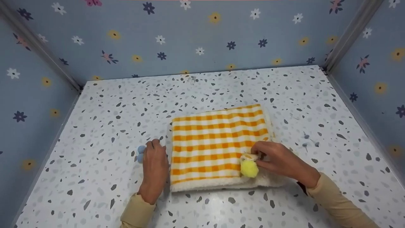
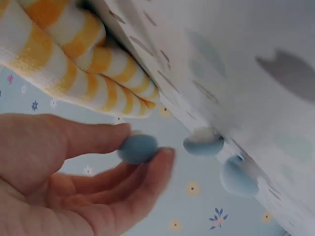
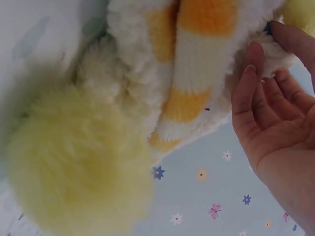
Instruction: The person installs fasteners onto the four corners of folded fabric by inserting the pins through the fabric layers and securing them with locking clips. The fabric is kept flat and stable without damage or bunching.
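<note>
A folded orange-and-white checked blanket [image 1: 218, 142] with a cream fleecy underside lies in front of me. My right hand [image 1: 281, 160] pinches its near right corner, lifting it beside a fluffy yellow pom-pom [image 1: 249, 168]. A bit of dark blue [image 3: 268, 28] shows between thumb and fingers in the right wrist view. To the left of the blanket, my left hand [image 1: 155, 167] pinches a small rounded blue cap [image 2: 139, 149] between thumb and fingertips. Two more blue caps, one upper [image 1: 141, 148] and one lower [image 1: 140, 158], lie just left of that hand.
Several small blue-based pins [image 1: 306, 136] lie on the right of the speckled table [image 1: 126, 104]. Blue flowered panels [image 1: 190, 38] wall in the back and both sides. Another yellow pom-pom [image 3: 78, 162] looms large in the right wrist view.
</note>
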Action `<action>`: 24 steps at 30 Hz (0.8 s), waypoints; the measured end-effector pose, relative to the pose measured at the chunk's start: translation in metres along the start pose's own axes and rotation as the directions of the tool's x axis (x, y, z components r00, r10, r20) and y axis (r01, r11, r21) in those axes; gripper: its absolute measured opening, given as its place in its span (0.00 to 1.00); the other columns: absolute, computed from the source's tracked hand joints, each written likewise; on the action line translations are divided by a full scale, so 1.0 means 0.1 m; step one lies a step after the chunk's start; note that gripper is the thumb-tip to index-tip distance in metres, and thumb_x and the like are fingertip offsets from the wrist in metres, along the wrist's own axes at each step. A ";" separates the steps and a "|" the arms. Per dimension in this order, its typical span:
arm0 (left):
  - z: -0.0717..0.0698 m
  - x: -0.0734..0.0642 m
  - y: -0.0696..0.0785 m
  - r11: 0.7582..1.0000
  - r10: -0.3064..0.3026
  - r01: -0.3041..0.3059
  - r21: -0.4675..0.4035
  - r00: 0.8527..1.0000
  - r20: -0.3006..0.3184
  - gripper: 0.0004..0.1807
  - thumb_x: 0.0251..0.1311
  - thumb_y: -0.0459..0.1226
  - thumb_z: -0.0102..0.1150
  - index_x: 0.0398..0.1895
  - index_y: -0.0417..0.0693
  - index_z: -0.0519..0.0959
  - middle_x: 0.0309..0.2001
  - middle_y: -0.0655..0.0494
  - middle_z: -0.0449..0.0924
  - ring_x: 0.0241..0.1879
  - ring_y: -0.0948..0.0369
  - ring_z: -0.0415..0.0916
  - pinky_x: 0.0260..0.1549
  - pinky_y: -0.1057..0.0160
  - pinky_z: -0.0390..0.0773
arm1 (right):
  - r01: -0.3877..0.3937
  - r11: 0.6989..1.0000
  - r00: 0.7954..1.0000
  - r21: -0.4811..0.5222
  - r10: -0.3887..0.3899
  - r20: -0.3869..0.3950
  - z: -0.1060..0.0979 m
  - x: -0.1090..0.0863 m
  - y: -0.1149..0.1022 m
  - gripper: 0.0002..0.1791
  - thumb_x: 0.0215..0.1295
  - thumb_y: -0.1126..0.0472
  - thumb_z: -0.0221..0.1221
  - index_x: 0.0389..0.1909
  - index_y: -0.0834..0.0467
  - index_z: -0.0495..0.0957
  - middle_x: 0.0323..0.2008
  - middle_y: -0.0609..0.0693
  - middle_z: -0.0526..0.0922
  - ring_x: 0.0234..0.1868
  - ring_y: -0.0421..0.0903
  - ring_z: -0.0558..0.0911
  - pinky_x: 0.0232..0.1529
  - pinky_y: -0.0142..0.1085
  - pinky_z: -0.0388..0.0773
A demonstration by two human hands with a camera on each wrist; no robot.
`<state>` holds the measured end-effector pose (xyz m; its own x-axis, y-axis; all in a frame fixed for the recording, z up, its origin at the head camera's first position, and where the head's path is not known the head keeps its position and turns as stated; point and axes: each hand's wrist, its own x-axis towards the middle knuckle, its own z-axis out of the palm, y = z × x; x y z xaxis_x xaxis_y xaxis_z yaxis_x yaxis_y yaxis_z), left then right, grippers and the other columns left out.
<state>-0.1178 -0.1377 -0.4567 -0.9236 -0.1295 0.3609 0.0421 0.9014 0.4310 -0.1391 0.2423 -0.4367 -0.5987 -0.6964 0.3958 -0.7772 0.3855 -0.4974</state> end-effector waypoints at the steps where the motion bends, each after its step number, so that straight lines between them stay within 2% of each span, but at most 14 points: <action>1: 0.01 0.02 0.03 1.000 0.019 -0.019 -0.014 1.000 -0.013 0.13 0.68 0.26 0.62 0.48 0.22 0.74 0.39 0.32 0.73 0.38 0.38 0.78 0.40 0.44 0.81 | 0.001 1.000 1.000 0.002 -0.001 -0.002 0.00 0.00 0.00 0.18 0.55 0.77 0.67 0.42 0.56 0.79 0.35 0.45 0.81 0.32 0.40 0.79 0.33 0.31 0.78; 6: 0.05 0.06 0.18 0.987 0.098 -0.105 -0.125 0.993 -0.062 0.11 0.69 0.27 0.60 0.48 0.25 0.75 0.42 0.33 0.73 0.38 0.40 0.78 0.41 0.45 0.82 | 0.007 1.000 1.000 0.010 -0.007 -0.012 -0.01 -0.01 0.01 0.18 0.56 0.77 0.67 0.42 0.54 0.79 0.35 0.46 0.81 0.32 0.40 0.78 0.32 0.31 0.77; 8: 0.06 0.06 0.21 0.981 0.105 -0.113 -0.158 0.993 -0.061 0.10 0.70 0.27 0.60 0.48 0.26 0.75 0.43 0.34 0.72 0.39 0.41 0.77 0.42 0.45 0.81 | 0.002 1.000 1.000 0.008 -0.002 -0.010 0.00 0.00 0.01 0.18 0.56 0.77 0.67 0.42 0.54 0.79 0.34 0.46 0.81 0.32 0.40 0.78 0.32 0.32 0.77; 13: 0.06 0.05 0.31 0.975 0.122 -0.133 -0.178 0.990 -0.071 0.11 0.69 0.28 0.62 0.48 0.28 0.75 0.45 0.35 0.72 0.41 0.43 0.77 0.43 0.48 0.81 | -0.004 1.000 1.000 0.000 0.004 -0.006 0.01 0.00 -0.01 0.18 0.54 0.77 0.67 0.41 0.55 0.79 0.34 0.46 0.81 0.32 0.40 0.78 0.33 0.31 0.77; 20: 0.09 0.08 0.51 0.959 0.182 -0.202 -0.200 0.977 -0.115 0.11 0.66 0.30 0.66 0.46 0.30 0.77 0.40 0.39 0.76 0.38 0.47 0.77 0.40 0.50 0.81 | 0.019 1.000 1.000 0.002 -0.019 -0.020 0.01 0.02 -0.01 0.20 0.53 0.78 0.69 0.41 0.55 0.78 0.35 0.44 0.80 0.32 0.40 0.78 0.33 0.30 0.77; 24: 0.12 0.06 0.67 0.946 0.209 -0.226 -0.234 0.973 -0.096 0.12 0.67 0.32 0.66 0.46 0.31 0.78 0.39 0.42 0.76 0.37 0.50 0.77 0.39 0.53 0.81 | 0.040 0.999 0.999 0.004 -0.040 -0.030 0.03 0.02 -0.02 0.20 0.52 0.79 0.68 0.41 0.55 0.79 0.35 0.44 0.81 0.32 0.40 0.78 0.32 0.30 0.77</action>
<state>-0.1251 -0.0734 -0.4356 -0.8535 0.0230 0.5205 0.3378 0.7851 0.5191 -0.1380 0.2380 -0.4374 -0.5728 -0.6924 0.4387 -0.7998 0.3550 -0.4841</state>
